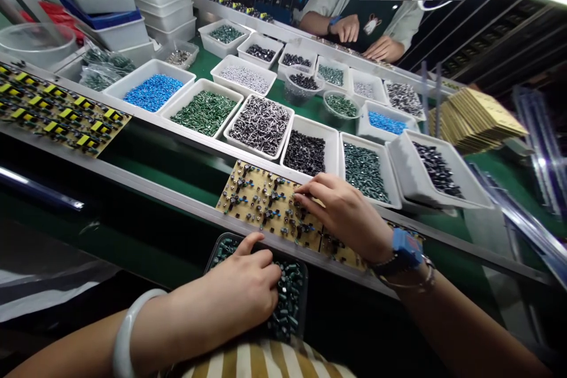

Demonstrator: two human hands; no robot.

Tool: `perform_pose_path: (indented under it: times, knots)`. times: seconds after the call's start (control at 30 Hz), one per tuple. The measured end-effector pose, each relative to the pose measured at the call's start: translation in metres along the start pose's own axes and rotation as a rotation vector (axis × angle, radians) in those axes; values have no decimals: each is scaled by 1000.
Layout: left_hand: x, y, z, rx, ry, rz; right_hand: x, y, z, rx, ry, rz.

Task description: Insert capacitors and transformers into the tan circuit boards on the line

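My right hand [339, 209] reaches over a tan circuit board [270, 198] in the metal rail. Its thumb and fingertips are pinched together just above the parts on the board; whatever is between them is too small to make out. The board carries many small upright black, silver and blue components. Nearer to me, my left hand [241, 283] rests over a dark tray [305, 307] of small dark green cylindrical capacitors [287, 295]. Its fingers are curled in, with one digit raised at the tray's far edge. What those fingers hold is hidden. A blue wrist strap [406, 248] circles my right wrist.
Beyond the rail [177, 186] stand several white bins, among them blue parts [153, 93], green parts [204, 112] and black parts [305, 152]. A finished-looking board [57, 109] with yellow parts lies left. Stacked boards [478, 118] are at right. A co-worker's hands [345, 28] rest across the table.
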State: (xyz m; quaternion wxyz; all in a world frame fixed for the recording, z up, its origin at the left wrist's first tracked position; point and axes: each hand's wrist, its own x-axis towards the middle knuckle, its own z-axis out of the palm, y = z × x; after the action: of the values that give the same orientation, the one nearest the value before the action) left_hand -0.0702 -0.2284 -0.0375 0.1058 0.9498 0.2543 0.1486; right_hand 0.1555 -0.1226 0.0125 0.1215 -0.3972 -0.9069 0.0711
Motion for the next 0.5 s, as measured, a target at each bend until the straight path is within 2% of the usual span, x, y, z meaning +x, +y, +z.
perform_pose_path:
  times: [0.23,0.37,0.5]
  knots:
    - [-5,-1,-4,-23,-34,8,4,-2,-2,-94,-34,-8]
    - [-8,-8,-10,-103,-50,-41,6,-5,-6,-132,-54,-35]
    - [-7,-16,-24,-164,-22,-131,10,-8,-6,-189,-80,-58]
